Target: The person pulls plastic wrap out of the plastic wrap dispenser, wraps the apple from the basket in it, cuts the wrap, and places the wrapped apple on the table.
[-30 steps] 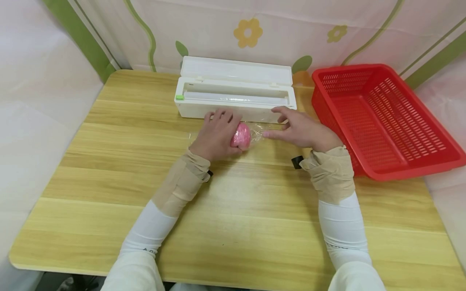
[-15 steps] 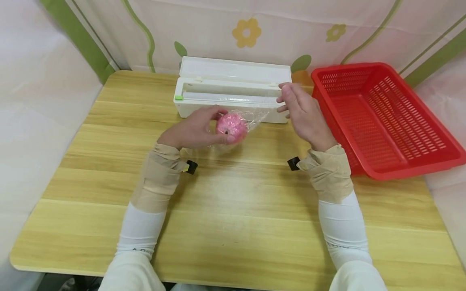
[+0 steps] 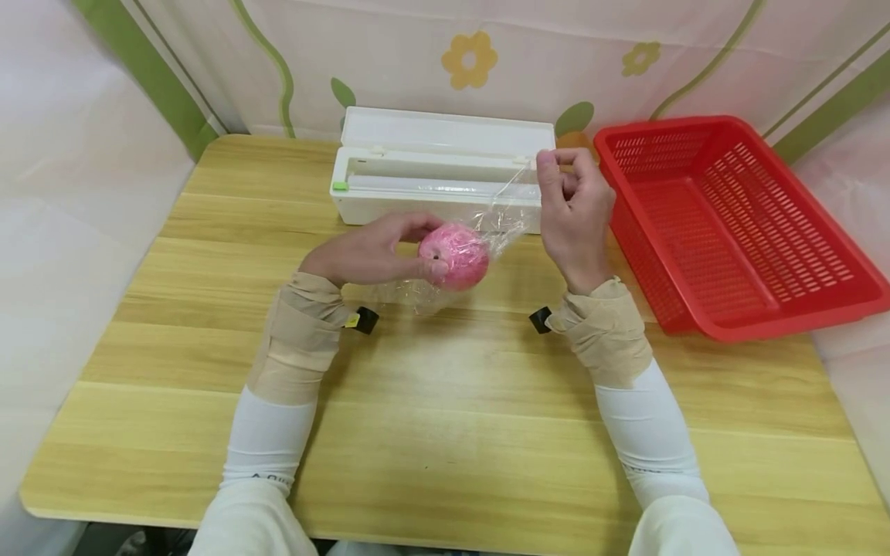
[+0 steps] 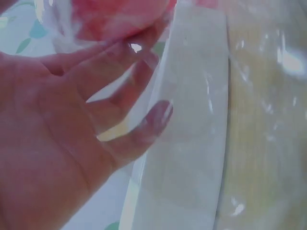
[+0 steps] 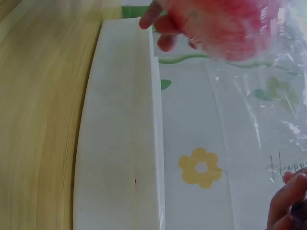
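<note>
My left hand (image 3: pixel 371 251) holds a pink apple (image 3: pixel 464 261) between thumb and fingers, above the wooden table. Clear cling film (image 3: pixel 506 222) lies over the apple, and a loose part of it hangs below. To the right, my raised right hand (image 3: pixel 577 208) pinches the film's other end, so it stretches up from the apple. In the left wrist view the lower fingers (image 4: pixel 156 117) spread under the apple (image 4: pixel 117 19). The right wrist view shows the film (image 5: pixel 259 115) drawn between apple and right hand (image 5: pixel 290 201), whose fingertips are partly out of frame.
A white cling film dispenser (image 3: pixel 396 210) stands behind the hands, lid (image 3: pixel 452 130) raised, with the film roll (image 3: pixel 445 185) inside. A red plastic basket (image 3: pixel 667 270) stands at the right of the wooden table (image 3: pixel 445 432). A patterned curtain (image 3: pixel 389 46) hangs behind.
The left hand has shifted left and turned, lifting the apple into clearer view. The right hand has risen, and its fingers have curled in on the film, which now stretches upward.
</note>
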